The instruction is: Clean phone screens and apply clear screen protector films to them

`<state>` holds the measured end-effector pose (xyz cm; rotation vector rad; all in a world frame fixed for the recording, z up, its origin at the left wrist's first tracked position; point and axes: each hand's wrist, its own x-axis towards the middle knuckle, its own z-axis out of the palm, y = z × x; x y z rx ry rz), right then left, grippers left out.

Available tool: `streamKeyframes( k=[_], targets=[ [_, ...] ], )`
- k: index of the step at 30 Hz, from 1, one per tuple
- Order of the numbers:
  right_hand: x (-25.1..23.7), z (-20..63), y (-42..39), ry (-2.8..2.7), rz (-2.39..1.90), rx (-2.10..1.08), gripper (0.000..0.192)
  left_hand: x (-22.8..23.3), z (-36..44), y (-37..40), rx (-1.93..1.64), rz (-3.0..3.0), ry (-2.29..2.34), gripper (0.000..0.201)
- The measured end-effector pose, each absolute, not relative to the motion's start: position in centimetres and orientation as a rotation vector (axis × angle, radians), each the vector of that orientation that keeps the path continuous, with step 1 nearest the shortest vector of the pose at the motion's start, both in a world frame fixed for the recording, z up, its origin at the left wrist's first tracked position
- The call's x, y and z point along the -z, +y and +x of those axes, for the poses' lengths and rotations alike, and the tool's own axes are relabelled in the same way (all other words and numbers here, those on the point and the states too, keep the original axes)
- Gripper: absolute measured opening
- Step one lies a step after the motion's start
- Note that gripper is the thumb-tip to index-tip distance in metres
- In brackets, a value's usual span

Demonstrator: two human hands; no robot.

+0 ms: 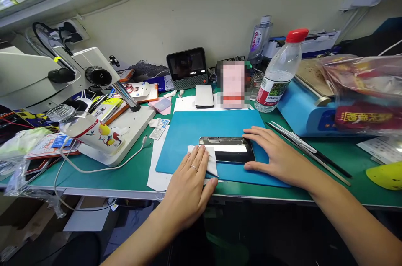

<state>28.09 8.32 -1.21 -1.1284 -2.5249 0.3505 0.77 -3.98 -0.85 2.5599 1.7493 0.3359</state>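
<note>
A black smartphone lies flat on a blue mat, with a bright reflection across its glass. My left hand wears a ring and rests with straight fingers on a white wipe. The hand presses this wipe over the phone's left end, hiding that part. My right hand spans the phone's right end, fingertips at the far edge and thumb at the near edge.
A microscope and a glass jar stand left, beside a white cable. Behind the mat are a small screen device and a white box. A red-capped bottle, tweezers and a blue machine are right.
</note>
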Motion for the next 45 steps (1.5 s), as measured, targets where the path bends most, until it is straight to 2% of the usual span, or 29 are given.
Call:
streamKeyframes(
  k=[5,9,13,16,19,21,23,25,34,45],
  targets=[
    [1.0,28.1,8.5,-2.532,-1.145,-0.356,0.077,-0.2,-1.4,-0.2,-0.276,2.540,1.748,0.057],
    [0.8,28.0,8.6,-2.546,-1.162,-0.357,0.075,-2.1,-4.8,3.5,-0.188,2.721,1.613,0.038],
    [0.7,28.2,8.8,-2.565,-1.159,-0.337,0.078,-3.5,-7.2,7.1,-0.089,2.862,1.444,0.027],
    [-0.1,27.6,8.7,-2.583,-1.160,-0.318,0.075,-3.4,-7.7,8.7,-0.114,2.862,1.364,0.034],
    [-1.6,25.1,8.4,-2.586,-1.144,-0.338,0.052,-2.9,-7.5,8.8,-0.257,2.775,1.234,0.036],
    [-2.5,22.6,8.5,-2.603,-1.065,-0.376,0.037,-2.4,-7.3,8.4,-0.354,2.694,1.156,0.050],
    [-3.0,19.9,8.8,-2.646,-0.981,-0.406,0.034,-2.0,-7.1,7.9,-0.417,2.647,1.120,0.072],
    [-3.0,17.8,9.3,-2.680,-0.948,-0.390,0.034,-1.6,-7.1,7.7,-0.451,2.629,1.115,0.081],
    [-1.4,15.9,9.8,-2.619,-0.980,-0.439,0.028,-1.4,-7.1,8.1,-0.490,2.540,1.057,0.071],
    [-0.6,14.8,9.5,-2.644,-0.875,-0.158,0.023,-1.2,-7.2,8.2,-0.501,2.553,1.061,0.065]
  ],
)
